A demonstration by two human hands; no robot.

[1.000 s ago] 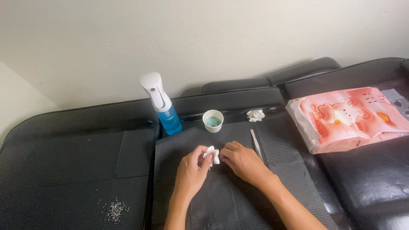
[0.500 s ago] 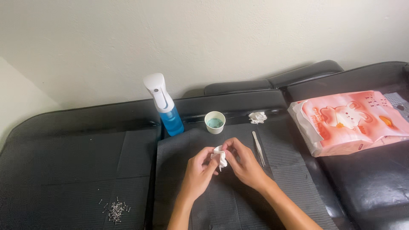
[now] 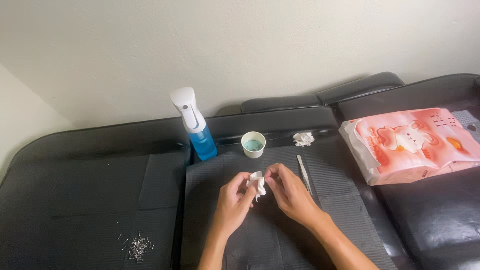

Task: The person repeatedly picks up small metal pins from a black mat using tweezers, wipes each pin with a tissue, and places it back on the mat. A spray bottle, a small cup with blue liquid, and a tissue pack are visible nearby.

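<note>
A black padded surface (image 3: 85,190) fills the view below a pale wall, and a dark ribbed mat (image 3: 340,200) is laid over its middle as a working patch. At the right edge lies a pink soft pack of tissues (image 3: 415,142), its open end turned toward the mat, probably so a sheet is easy to pull. A blue spray bottle with a white trigger head (image 3: 195,125) stands upright at the mat's far left corner. The left hand (image 3: 232,202) and right hand (image 3: 290,192) meet over the middle of the mat, fingertips pinching a small crumpled white tissue (image 3: 257,181) from both sides, held just above the mat and apparently being folded or twisted. A small white cup with bluish liquid (image 3: 253,144) sits at the mat's far edge, near the bottle. A slim metal tool (image 3: 304,173) lies flat just beside the right hand. A used tissue wad (image 3: 303,139) rests beyond it. Tiny metal pins (image 3: 138,246) are heaped near the surface's near left edge, well apart from the hands.
</note>
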